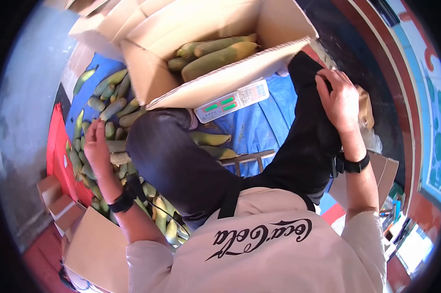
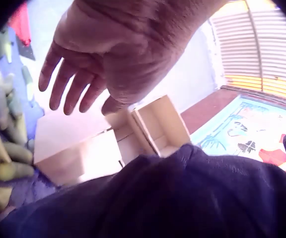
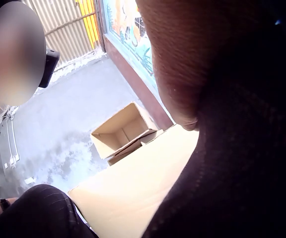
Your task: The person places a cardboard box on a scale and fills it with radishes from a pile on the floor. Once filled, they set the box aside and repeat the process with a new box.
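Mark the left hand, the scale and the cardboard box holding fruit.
left hand (image 1: 97, 150), head view, back of the hand.
scale (image 1: 232, 101), head view, top panel.
cardboard box (image 1: 240, 73), head view, front wall.

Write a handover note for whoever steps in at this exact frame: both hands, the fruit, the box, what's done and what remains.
Left hand: open, fingers straight, above the pile of green-yellow fruits on the blue tarp; it holds nothing.
Right hand: rests on the right knee; it holds no fruit.
Cardboard box: open, in front of the person, with the digital scale showing at its near edge.
Done: a few fruits in the box.
Left: most of the fruits lie in the pile. The likely next move is picking one up with the left hand.
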Demonstrator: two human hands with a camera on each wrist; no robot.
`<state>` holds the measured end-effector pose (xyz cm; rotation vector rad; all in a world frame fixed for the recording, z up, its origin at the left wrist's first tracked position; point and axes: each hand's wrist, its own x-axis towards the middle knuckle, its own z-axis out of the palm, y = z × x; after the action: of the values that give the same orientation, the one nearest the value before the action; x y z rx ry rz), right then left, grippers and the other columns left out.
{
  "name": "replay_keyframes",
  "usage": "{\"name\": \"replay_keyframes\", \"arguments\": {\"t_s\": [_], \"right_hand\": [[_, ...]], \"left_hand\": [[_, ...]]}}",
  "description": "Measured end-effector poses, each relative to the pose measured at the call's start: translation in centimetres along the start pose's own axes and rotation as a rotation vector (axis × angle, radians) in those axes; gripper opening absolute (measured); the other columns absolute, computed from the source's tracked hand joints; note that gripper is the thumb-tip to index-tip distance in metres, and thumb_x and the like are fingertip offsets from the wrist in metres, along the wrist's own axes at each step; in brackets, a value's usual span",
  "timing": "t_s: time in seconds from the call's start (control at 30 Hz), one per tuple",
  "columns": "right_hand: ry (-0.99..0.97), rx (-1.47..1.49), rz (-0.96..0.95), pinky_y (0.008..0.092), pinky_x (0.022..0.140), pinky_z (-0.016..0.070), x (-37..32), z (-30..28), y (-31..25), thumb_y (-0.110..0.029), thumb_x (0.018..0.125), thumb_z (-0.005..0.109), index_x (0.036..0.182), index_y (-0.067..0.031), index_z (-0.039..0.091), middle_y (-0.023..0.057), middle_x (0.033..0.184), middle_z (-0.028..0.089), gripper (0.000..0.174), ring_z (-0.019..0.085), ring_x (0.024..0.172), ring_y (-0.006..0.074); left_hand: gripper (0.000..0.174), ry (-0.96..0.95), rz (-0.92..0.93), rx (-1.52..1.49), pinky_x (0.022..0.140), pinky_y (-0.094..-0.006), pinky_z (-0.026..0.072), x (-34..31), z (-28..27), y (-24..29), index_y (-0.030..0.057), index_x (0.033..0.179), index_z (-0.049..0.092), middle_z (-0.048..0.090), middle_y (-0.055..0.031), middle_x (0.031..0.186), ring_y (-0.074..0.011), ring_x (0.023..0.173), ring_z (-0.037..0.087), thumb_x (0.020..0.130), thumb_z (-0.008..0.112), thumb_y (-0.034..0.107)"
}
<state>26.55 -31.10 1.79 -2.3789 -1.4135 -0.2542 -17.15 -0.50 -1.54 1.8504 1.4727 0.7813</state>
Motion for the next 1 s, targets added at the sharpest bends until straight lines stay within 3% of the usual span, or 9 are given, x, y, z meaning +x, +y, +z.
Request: {"name": "replay_keyframes", "arguments": {"t_s": [0.1, 0.17, 0.23, 0.3, 0.33, 0.53, 0.9, 0.93, 1.0], "right_hand": [[-0.001, 0.010, 0.048, 0.0349, 0.071, 0.0500, -0.5, -0.3, 0.7, -0.016, 0.079, 0.065, 0.087, -0.0055, 0.063, 0.0095, 0.083, 0.065, 0.013, 0.063, 0.078, 0.0277], [0.032, 0.033, 0.039, 0.0343, 0.070, 0.0501, -0.8, -0.2, 1.4, -0.016, 0.079, 0.066, 0.087, -0.0054, 0.063, 0.0093, 0.082, 0.065, 0.014, 0.063, 0.077, 0.0277], [0.034, 0.040, 0.037, 0.0346, 0.069, 0.0497, -1.0, -0.3, 1.9, -0.016, 0.079, 0.066, 0.087, -0.0049, 0.062, 0.0093, 0.082, 0.065, 0.014, 0.063, 0.077, 0.0281], [0.025, 0.058, 0.054, 0.0349, 0.069, 0.0495, -1.0, -0.5, 2.2, -0.016, 0.079, 0.066, 0.087, -0.0047, 0.062, 0.0095, 0.082, 0.065, 0.014, 0.063, 0.077, 0.0283], [0.017, 0.055, 0.056, 0.0351, 0.069, 0.0494, -1.0, -0.6, 2.3, -0.015, 0.079, 0.066, 0.087, -0.0045, 0.062, 0.0095, 0.082, 0.065, 0.014, 0.062, 0.078, 0.0283], [0.000, 0.065, 0.092, 0.0347, 0.070, 0.0493, -1.0, -0.7, 2.6, -0.014, 0.079, 0.067, 0.088, -0.0047, 0.062, 0.0092, 0.081, 0.064, 0.013, 0.062, 0.078, 0.0270], [-0.064, 0.045, 0.104, 0.0326, 0.070, 0.0494, -0.3, -0.6, 2.1, -0.009, 0.078, 0.066, 0.088, -0.0033, 0.063, 0.0100, 0.080, 0.064, 0.012, 0.063, 0.078, 0.0269], [-0.066, 0.038, 0.100, 0.0326, 0.070, 0.0494, -0.2, -0.6, 2.1, -0.009, 0.078, 0.066, 0.088, -0.0033, 0.063, 0.0100, 0.080, 0.064, 0.012, 0.063, 0.078, 0.0269], [-0.074, 0.024, 0.112, 0.0331, 0.070, 0.0494, -0.1, -0.5, 1.9, -0.009, 0.079, 0.065, 0.088, -0.0030, 0.063, 0.0108, 0.080, 0.064, 0.011, 0.063, 0.078, 0.0272]], "left_hand": [[0.025, -0.063, -0.045, -0.058, 0.082, -0.0242, 0.0438, 0.9, 0.1, 0.0, 0.0009, 0.108, 0.063, 0.064, -0.0030, 0.098, -0.0113, 0.091, 0.057, 0.092, 0.056, 0.018], [0.027, -0.111, -0.282, 0.150, 0.082, -0.0260, 0.0442, 0.6, 0.5, 0.1, 0.0024, 0.108, 0.063, 0.064, -0.0032, 0.100, -0.0120, 0.091, 0.057, 0.091, 0.055, 0.021], [0.032, -0.347, -0.245, 0.292, 0.082, -0.0281, 0.0450, 0.8, 0.1, -4.9, 0.0028, 0.113, 0.061, 0.065, -0.0044, 0.101, -0.0137, 0.090, 0.058, 0.091, 0.054, 0.025], [0.042, -0.469, -0.351, -0.438, 0.085, -0.0320, 0.0453, -3.4, 1.5, -4.1, 0.0025, 0.117, 0.058, 0.064, -0.0113, 0.104, -0.0209, 0.096, 0.058, 0.085, 0.060, 0.030], [0.042, -0.473, -0.352, -0.425, 0.085, -0.0320, 0.0453, -3.0, 1.0, -5.4, 0.0025, 0.117, 0.058, 0.064, -0.0113, 0.104, -0.0209, 0.096, 0.058, 0.085, 0.060, 0.030], [0.047, -0.738, -0.153, -0.105, 0.084, -0.0343, 0.0449, -14.1, 18.8, -4.7, 0.0010, 0.118, 0.055, 0.060, -0.0146, 0.111, -0.0244, 0.099, 0.057, 0.083, 0.063, 0.031], [0.057, -1.128, 0.237, 0.342, 0.083, -0.0385, 0.0442, -15.5, 20.5, -18.0, -0.0017, 0.120, 0.049, 0.052, -0.0206, 0.122, -0.0308, 0.104, 0.055, 0.080, 0.067, 0.034], [0.057, -1.127, 0.237, 0.333, 0.083, -0.0385, 0.0442, -15.9, 21.0, -18.5, -0.0017, 0.120, 0.049, 0.052, -0.0206, 0.122, -0.0308, 0.104, 0.055, 0.080, 0.067, 0.034], [0.065, -1.237, 0.026, 0.573, 0.084, -0.0405, 0.0434, -15.5, 21.4, -16.6, -0.0038, 0.119, 0.049, 0.053, -0.0235, 0.117, -0.0348, 0.103, 0.055, 0.072, 0.073, 0.034]]}}
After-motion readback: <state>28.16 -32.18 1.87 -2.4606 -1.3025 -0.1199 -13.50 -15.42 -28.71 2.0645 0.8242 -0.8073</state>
